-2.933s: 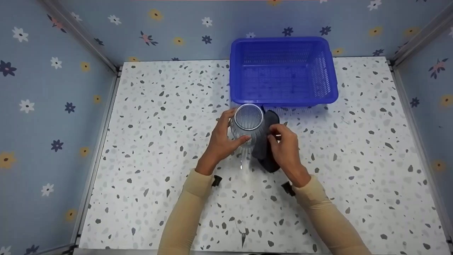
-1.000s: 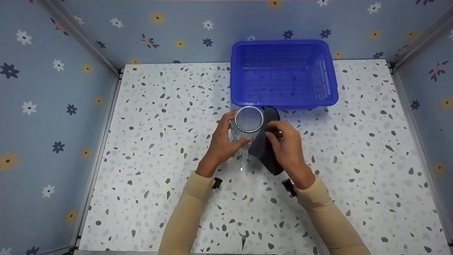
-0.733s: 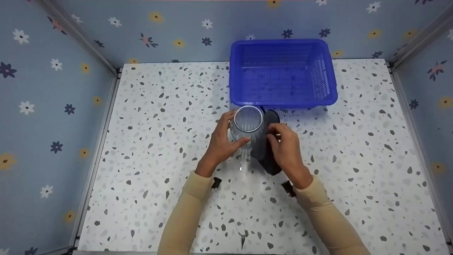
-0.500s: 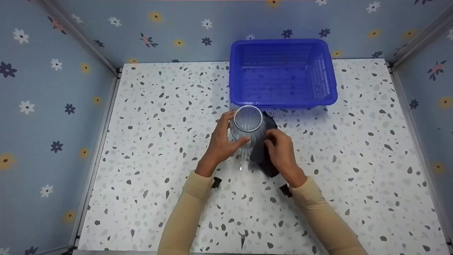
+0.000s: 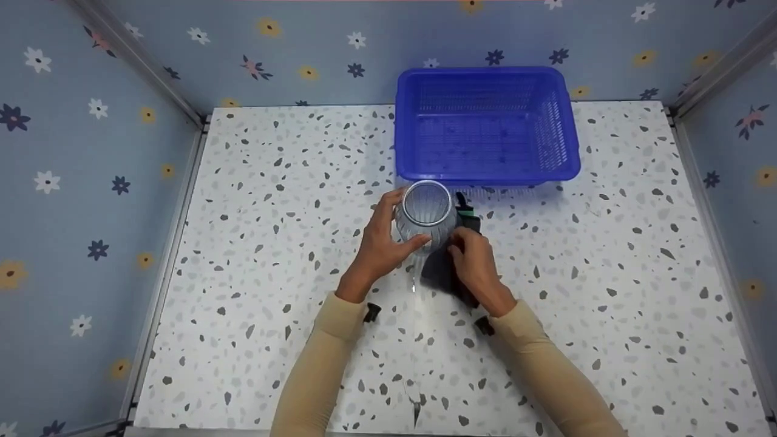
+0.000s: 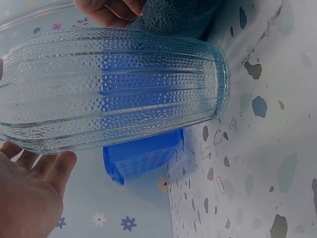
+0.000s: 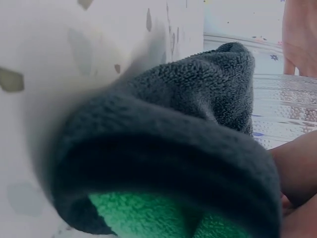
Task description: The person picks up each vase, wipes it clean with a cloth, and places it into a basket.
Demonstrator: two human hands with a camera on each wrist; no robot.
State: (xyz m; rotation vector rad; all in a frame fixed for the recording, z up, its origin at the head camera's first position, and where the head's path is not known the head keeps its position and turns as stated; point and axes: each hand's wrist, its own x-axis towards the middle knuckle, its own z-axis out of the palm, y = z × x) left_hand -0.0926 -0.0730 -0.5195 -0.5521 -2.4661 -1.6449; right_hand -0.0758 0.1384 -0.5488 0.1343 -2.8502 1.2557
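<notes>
A clear ribbed glass vase [image 5: 442, 232] with a dotted texture stands upright on the speckled table, its round mouth facing up. My left hand [image 5: 381, 246] grips it from the left near the top, thumb on the near side. At the vase's right side, my right hand [image 5: 476, 261] pinches a dark grey terry cloth [image 5: 437, 274] that lies against the glass. In the right wrist view the cloth [image 7: 163, 114] folds over, showing a green side [image 7: 143, 213]. Seen from the left wrist, the vase [image 6: 138, 89] has its base on the table and the cloth [image 6: 178, 20] alongside.
Just behind the vase sits a blue plastic basket [image 5: 485, 179] with perforated walls, nothing visible inside. Flower-patterned panels [image 5: 303, 54] enclose the table [image 5: 273, 243] at the back and both sides. A small black piece [image 5: 372, 312] shows beside each wrist.
My right hand has slid down the vase's right side toward me and slightly left, drawing the cloth along. Green now shows at its far end. Left hand and vase stay put.
</notes>
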